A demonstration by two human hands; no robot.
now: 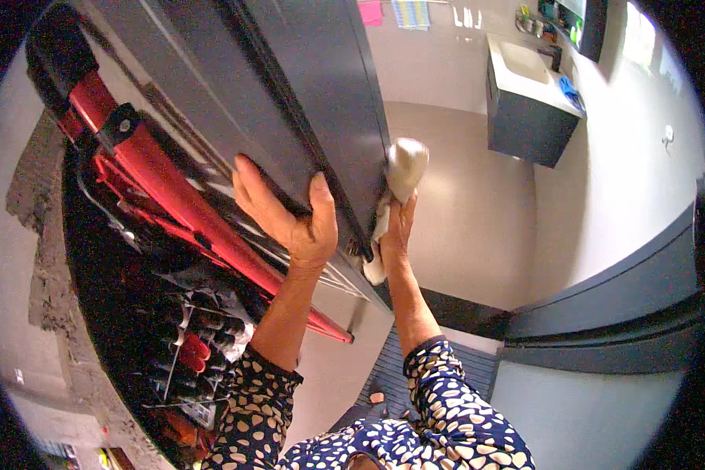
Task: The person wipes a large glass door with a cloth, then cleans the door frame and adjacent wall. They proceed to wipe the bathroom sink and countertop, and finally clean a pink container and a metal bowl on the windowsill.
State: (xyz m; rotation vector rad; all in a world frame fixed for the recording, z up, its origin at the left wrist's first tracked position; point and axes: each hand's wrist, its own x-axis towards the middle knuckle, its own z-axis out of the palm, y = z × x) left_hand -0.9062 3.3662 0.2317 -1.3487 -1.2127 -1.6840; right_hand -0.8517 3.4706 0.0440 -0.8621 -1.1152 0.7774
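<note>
A dark grey door (pixel 338 78) stands open in front of me, its edge running down the middle of the view. My left hand (pixel 294 223) has its fingers and thumb apart, at the door's left face; it holds nothing, and I cannot tell how firmly it touches. At the door's right side, my right hand (pixel 399 223) grips a bunched whitish cloth (pixel 407 168). One end of the cloth sticks up past the fingers, blurred, and another part hangs down by a dark handle-like piece on the door edge. The fingers are partly hidden.
Close on the left leans a red metal frame (pixel 172 188), above a rack of shoes (pixel 200 356). Beyond the door, a washbasin cabinet (pixel 529 117) stands in a tiled room. The dark door frame (pixel 603 325) is on the right, and a grey ribbed mat (pixel 466 372) lies below.
</note>
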